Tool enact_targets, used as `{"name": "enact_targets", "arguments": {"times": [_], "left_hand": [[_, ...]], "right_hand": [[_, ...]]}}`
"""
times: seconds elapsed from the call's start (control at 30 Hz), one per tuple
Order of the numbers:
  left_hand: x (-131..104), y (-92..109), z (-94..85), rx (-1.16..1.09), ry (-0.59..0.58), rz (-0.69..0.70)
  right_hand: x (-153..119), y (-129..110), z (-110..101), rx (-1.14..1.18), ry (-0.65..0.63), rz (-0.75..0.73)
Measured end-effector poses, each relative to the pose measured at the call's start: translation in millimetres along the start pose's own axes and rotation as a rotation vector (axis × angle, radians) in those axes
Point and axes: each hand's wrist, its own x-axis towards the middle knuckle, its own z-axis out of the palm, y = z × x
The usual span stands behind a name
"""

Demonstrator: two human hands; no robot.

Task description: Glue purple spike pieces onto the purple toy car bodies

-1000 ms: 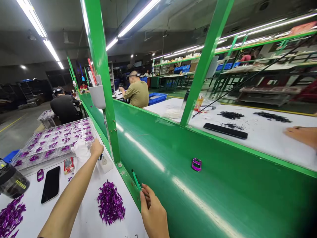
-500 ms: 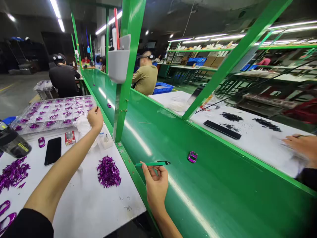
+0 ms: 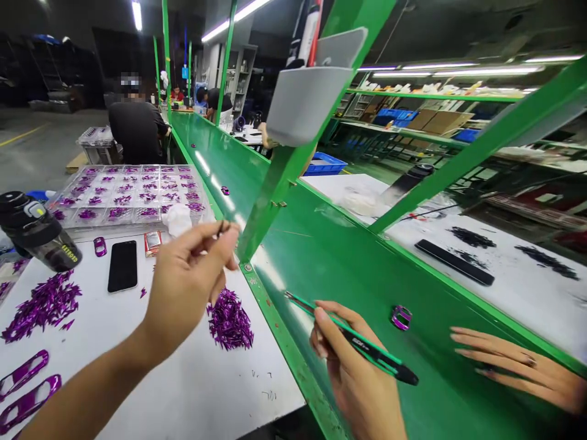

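Note:
My left hand (image 3: 188, 281) is raised over the white table (image 3: 174, 379), its fingertips pinched on something small and dark that I cannot make out. Below and beyond it lies a pile of purple pieces (image 3: 230, 321). Over the green channel (image 3: 312, 256), my right hand (image 3: 358, 360) grips a green and black pen-like tool (image 3: 362, 345), its thin tip pointing left. A small purple car body (image 3: 401, 318) rests on the green surface, right of that hand and not touched by it.
A green post with a grey holder (image 3: 307, 104) rises ahead. Clear trays (image 3: 137, 189), a phone (image 3: 122, 267) and a bottle (image 3: 41, 232) stand left. Another person's hand (image 3: 518, 366) reaches over the channel from the right. A person in black (image 3: 135, 131) sits further back.
My left hand has come back from beside the trays. My right hand has turned the tool to slant down rightward. The other person's hand has moved in over the channel. The view has shifted.

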Motion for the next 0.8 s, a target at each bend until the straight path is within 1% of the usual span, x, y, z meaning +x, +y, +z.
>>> {"name": "enact_targets", "arguments": {"times": [0.07,0.13,0.2,0.27,0.33,0.4,0.47,0.5,0.57,0.63,0.8], "left_hand": [[-10,-13,-9.6,-0.059,-0.051,-0.153],[-12,-25,-18.5,-0.116,-0.078,-0.256],[-12,-33,-25.8,-0.141,-0.105,-0.294],[-12,-36,-31.3,-0.155,-0.122,-0.296],[-13,-35,-35.1,-0.183,-0.114,-0.298],[-14,-33,-37.7,-0.215,-0.096,-0.302],[-14,-32,-39.7,-0.238,-0.074,-0.301],[-13,-32,-40.6,-0.249,-0.067,-0.301],[-12,-32,-42.4,-0.268,-0.066,-0.308],[-10,-33,-43.8,-0.284,-0.075,-0.33],[-9,-33,-46.6,-0.33,-0.065,-0.376]], "right_hand": [[5,-18,12,0.048,-0.096,0.057],[10,-35,26,0.108,-0.19,0.093],[10,-48,41,0.14,-0.26,0.088],[8,-58,55,0.142,-0.306,0.029],[4,-61,65,0.143,-0.302,-0.073],[1,-59,69,0.124,-0.237,-0.182],[2,-55,70,0.068,-0.17,-0.225],[3,-53,69,0.041,-0.155,-0.213],[5,-53,70,0.027,-0.174,-0.154],[5,-55,72,0.073,-0.22,-0.106],[-1,-60,79,0.196,-0.286,-0.075]]}}
